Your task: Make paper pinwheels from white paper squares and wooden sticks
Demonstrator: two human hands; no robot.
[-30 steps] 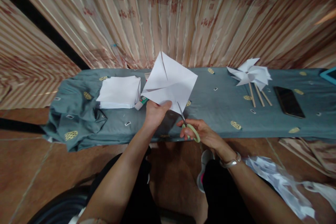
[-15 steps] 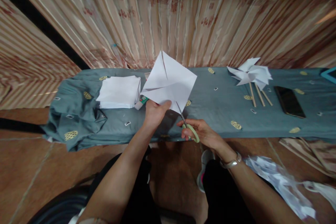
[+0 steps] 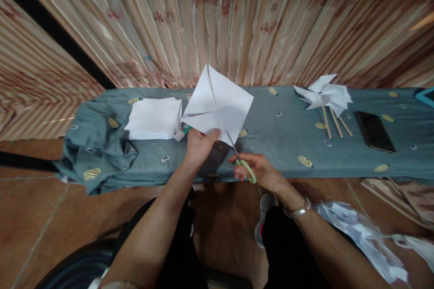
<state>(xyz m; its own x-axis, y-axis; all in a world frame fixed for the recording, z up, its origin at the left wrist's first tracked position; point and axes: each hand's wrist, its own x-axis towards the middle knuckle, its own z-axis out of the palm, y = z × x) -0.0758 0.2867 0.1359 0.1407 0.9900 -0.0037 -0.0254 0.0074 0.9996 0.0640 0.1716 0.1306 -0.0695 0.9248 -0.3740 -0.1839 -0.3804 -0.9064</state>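
Note:
A square sheet of white paper (image 3: 228, 92) is held up over the cloth-covered surface, one corner toward me. Slits run inward from its far corner and its left corner. My left hand (image 3: 200, 144) pinches its lower left edge, thumb on top. In my right hand (image 3: 261, 169) are scissors (image 3: 250, 172) with light green handles, my fingers through the loops. Their blades are at the paper's near corner, right of my left thumb. How far the blades are parted is hard to make out.
Left is a stack of white paper (image 3: 154, 118), beside a green-and-white box (image 3: 183, 132). To the right lie paper pinwheels (image 3: 322, 92) on wooden sticks and a dark phone (image 3: 375, 131). A bag of paper scraps (image 3: 359, 235) is low right; a curtain (image 3: 224, 22) hangs behind the grey-green cloth (image 3: 281, 153).
Almost nothing differs. The paper and the scissors have shifted very slightly, with both hands keeping their grips.

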